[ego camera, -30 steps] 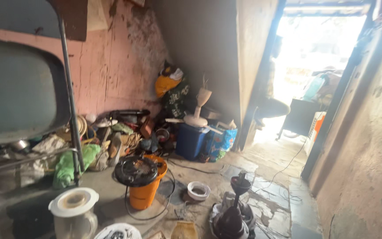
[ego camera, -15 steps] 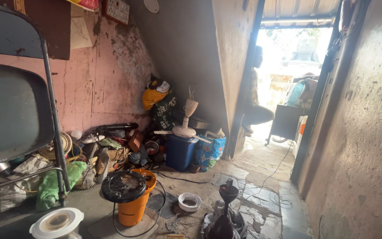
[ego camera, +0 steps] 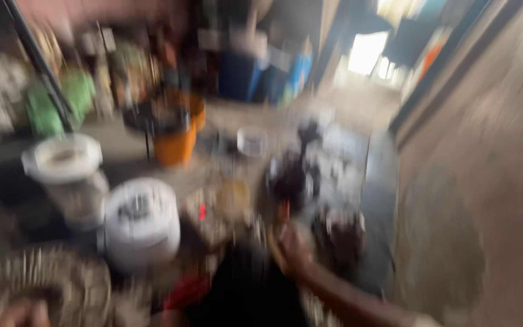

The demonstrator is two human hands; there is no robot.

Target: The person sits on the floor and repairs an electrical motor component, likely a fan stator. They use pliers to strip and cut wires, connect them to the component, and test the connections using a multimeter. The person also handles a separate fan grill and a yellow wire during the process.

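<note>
Camera: tilting downward since earlier, blurring everything.
Right hand (ego camera: 292, 248): gripping something thin, unclear what.
Left hand (ego camera: 22, 313): touching round grille (ego camera: 43, 278); grip impossible to tell.
Advice: steadying first.

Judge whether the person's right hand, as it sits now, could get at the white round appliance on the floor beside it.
Probably yes. The right hand is low among the floor clutter, and the white round appliance sits just across from it, with only small blurred items between. Nothing tall seems to block the way, though motion blur hides detail.
</note>
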